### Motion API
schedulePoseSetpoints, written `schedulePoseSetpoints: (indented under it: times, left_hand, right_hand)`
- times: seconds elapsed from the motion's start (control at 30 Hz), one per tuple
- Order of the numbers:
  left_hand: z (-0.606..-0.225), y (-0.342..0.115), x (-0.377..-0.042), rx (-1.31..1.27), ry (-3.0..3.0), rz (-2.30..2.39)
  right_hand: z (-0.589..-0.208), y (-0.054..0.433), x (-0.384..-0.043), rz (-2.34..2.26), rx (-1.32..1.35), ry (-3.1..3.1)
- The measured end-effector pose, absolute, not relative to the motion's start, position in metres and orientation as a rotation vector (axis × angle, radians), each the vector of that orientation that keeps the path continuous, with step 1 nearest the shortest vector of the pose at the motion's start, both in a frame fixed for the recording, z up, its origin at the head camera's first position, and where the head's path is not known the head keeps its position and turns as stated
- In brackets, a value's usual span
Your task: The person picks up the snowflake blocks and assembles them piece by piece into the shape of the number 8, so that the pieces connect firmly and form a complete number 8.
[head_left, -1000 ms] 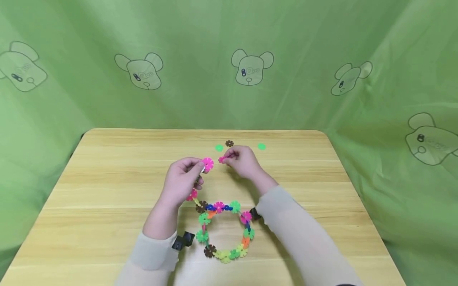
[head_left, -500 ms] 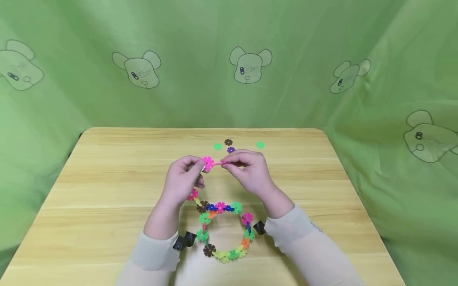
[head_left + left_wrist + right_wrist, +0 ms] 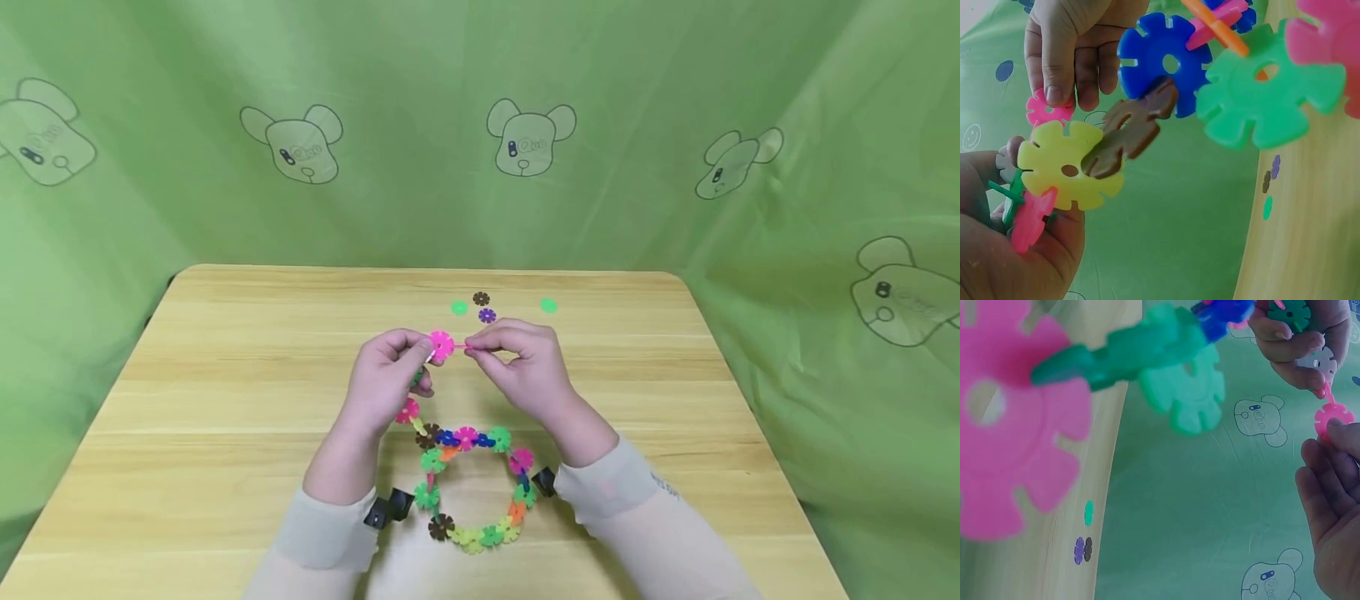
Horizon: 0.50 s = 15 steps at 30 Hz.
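In the head view my left hand (image 3: 386, 379) pinches a bright pink snowflake disc (image 3: 441, 345) between thumb and fingers. A grey disc (image 3: 1007, 164) sits by its fingers in the left wrist view. Facing it, my right hand (image 3: 528, 358) pinches a second pink disc (image 3: 1333, 419), seen edge-on from above, its edge meeting the first disc. From the left hand trails a chain of slotted discs, including a yellow disc (image 3: 1047, 159) and a brown disc (image 3: 1138, 128). Below the hands this chain runs into a ring of colourful discs (image 3: 472, 540).
Loose at the table's far side are a purple disc (image 3: 487, 316), a brown disc (image 3: 481, 298) and two green discs, one left (image 3: 459, 308) and one right (image 3: 549, 306). A green curtain (image 3: 420, 217) rises behind the wooden table (image 3: 225, 375).
My right hand has turned and drawn back a little, uncovering the purple disc. Its pink disc, apart from the left hand's disc one second ago, now meets it. The left hand has barely moved.
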State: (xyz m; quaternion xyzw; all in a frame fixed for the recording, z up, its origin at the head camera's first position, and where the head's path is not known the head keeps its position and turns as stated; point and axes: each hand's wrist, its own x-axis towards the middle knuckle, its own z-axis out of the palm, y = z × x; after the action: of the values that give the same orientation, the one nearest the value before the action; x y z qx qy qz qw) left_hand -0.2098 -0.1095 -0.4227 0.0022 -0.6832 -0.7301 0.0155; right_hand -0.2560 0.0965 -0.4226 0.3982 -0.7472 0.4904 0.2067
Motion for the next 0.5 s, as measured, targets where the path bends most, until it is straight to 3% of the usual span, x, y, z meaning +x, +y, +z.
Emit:
schedulePoseSetpoints:
  times: [0.33,0.5]
  left_hand:
    - [-0.421,-0.101,-0.209,0.007,-2.138,-2.224]
    - [-0.421,-0.104,-0.207,0.001,-2.219,-2.242]
  right_hand:
    - [-0.421,0.095,-0.254,1.136,1.209,-1.978]
    - [-0.424,0.105,-0.258,1.292,1.137,-2.181]
